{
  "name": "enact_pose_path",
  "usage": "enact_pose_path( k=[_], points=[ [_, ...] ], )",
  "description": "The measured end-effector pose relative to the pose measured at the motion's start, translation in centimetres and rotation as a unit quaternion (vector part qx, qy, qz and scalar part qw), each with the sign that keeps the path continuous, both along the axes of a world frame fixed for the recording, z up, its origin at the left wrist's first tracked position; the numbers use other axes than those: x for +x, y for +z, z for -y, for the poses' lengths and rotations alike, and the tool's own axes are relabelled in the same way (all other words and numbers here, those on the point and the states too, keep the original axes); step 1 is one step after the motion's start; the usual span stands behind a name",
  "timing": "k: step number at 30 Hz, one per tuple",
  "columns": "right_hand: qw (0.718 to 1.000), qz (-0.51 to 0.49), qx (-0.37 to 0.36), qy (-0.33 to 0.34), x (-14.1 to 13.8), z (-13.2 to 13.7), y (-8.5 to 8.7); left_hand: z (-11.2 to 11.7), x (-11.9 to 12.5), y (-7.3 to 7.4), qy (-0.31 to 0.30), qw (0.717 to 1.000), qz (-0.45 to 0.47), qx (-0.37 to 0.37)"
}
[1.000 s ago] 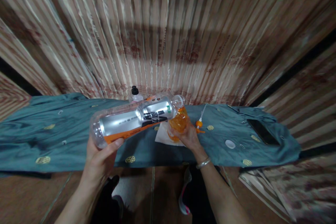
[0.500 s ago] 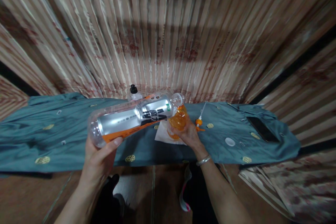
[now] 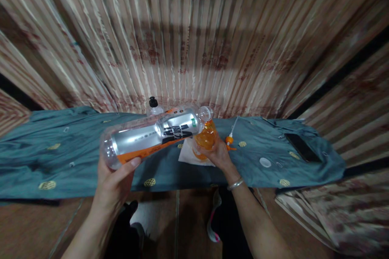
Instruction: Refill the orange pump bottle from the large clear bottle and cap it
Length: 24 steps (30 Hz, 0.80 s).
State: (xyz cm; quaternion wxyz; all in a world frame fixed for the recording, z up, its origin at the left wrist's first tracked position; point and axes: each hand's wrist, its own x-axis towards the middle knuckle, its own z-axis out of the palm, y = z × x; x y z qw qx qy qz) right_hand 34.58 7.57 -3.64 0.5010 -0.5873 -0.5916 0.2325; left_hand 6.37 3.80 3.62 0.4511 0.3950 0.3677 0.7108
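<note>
Clear plastic, the big bottle [image 3: 152, 135] seems light and easily dented; the left hand [image 3: 115, 182] sensibly grips its base, the right hand [image 3: 219, 156] clasping the orange bottle [image 3: 206, 135].

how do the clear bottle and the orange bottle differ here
The clear bottle is longer, with a mostly silver label; the orange bottle is shorter and tinted. The left hand holds the clear bottle tipped sideways, while the right hand grips the orange bottle roughly upright. Both look see-through.

Teal cloth [image 3: 170, 174] beneath phone [image 3: 302, 147], pump [image 3: 229, 140]
</note>
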Motion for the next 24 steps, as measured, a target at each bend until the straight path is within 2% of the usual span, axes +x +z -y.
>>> enact_pose_path(
  k=[15,24],
  points=[
    [1.0,-0.003,-0.014,-0.003,0.2,-0.3,-0.1,-0.1,0.1,0.3,-0.008,1.0,0.002,-0.001],
    [1.0,0.006,-0.004,0.01,0.3,-0.1,0.0,0.3,0.3,1.6,-0.006,1.0,0.001,-0.029]
  ],
)
